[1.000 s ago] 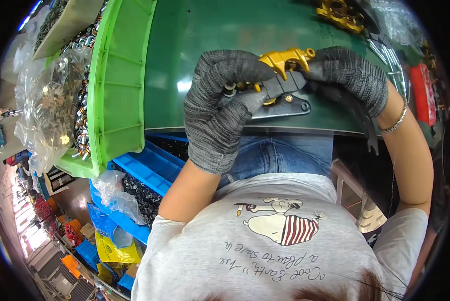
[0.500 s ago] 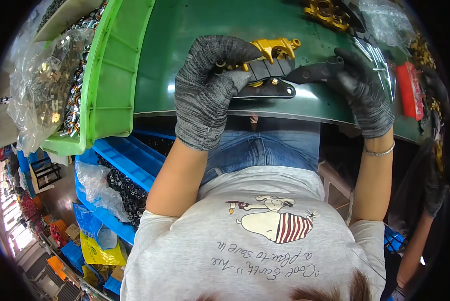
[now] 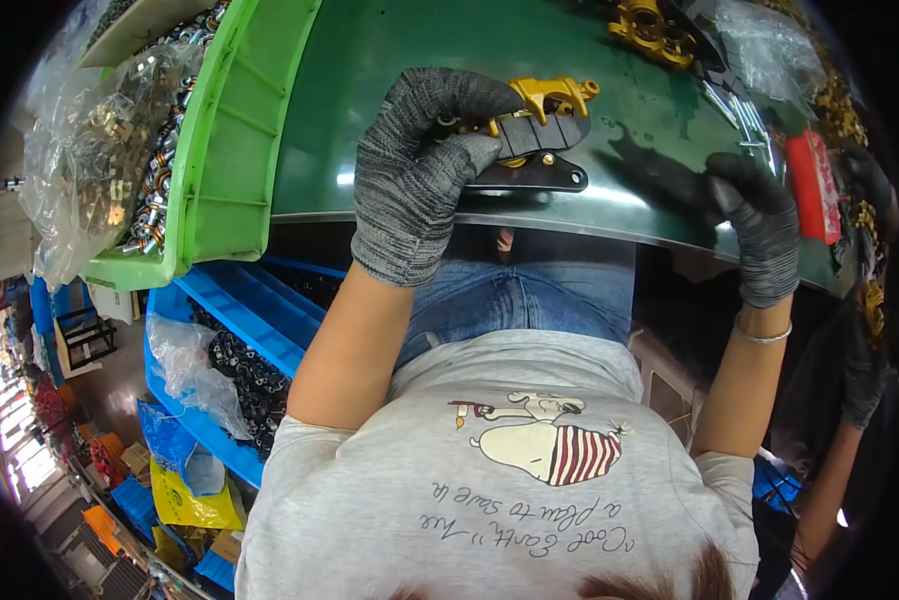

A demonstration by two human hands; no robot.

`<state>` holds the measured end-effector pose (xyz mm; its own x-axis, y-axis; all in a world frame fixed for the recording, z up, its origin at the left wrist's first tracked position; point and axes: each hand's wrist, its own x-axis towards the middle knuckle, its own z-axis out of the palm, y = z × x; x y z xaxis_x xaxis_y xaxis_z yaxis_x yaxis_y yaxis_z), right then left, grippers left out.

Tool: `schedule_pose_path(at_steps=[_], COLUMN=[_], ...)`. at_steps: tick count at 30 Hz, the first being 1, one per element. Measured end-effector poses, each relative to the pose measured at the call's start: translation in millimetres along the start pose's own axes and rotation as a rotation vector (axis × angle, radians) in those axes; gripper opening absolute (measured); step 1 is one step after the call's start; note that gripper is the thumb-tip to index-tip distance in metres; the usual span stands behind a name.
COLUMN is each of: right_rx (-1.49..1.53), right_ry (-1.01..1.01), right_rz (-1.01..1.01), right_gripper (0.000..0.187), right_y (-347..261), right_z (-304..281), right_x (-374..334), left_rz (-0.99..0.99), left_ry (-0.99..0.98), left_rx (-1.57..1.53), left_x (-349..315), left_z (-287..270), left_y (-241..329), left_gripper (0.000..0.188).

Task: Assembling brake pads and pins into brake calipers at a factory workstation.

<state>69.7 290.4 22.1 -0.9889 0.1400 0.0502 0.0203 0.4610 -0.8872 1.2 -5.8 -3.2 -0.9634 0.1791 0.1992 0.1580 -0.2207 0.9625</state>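
Gripping a gold caliper (image 3: 551,92) between thumb and fingers, the left hand (image 3: 409,180) is clamped on it near the front edge of the green tabletop (image 3: 449,35). A grey pad (image 3: 544,135) sits just below the gold body, and a black bracket (image 3: 534,178) with 1 round hole at its tip lies under that. The right hand (image 3: 764,225), apart from the caliper, is closed on the end of a blurred black part (image 3: 664,178).

At left, a green bin (image 3: 231,150) holds silver fittings (image 3: 159,185); beside them lies a clear bag (image 3: 89,190) of small gold pieces. Lower down, a blue bin (image 3: 199,425) holds many black pieces (image 3: 244,380), partly covered by crumpled plastic (image 3: 194,365).
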Motion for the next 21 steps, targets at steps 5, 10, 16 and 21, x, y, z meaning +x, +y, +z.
schedule_pose_path(at_steps=[5,10,16,21], right_rx=[0.344,0.313,0.537,0.555], right_ry=[-0.173,-0.297,-0.344,-0.312], right_rz=[0.145,0.242,0.298,0.302], right_gripper=[0.034,0.035,0.037,0.038], right_y=[-22,-49,-32,-29], right_z=[2,46,58,67], right_x=[9,20,32,36], left_rz=[0.068,0.049,0.134,0.027], left_ry=[-0.042,-0.132,-0.278,-0.408], left_rx=[0.037,0.01,0.008,-0.223], left_x=[2,2,10,14], left_z=[-4,-8,-17,-29], left_y=[-4,1,-4,-15], left_gripper=[0.025,0.025,0.026,0.025])
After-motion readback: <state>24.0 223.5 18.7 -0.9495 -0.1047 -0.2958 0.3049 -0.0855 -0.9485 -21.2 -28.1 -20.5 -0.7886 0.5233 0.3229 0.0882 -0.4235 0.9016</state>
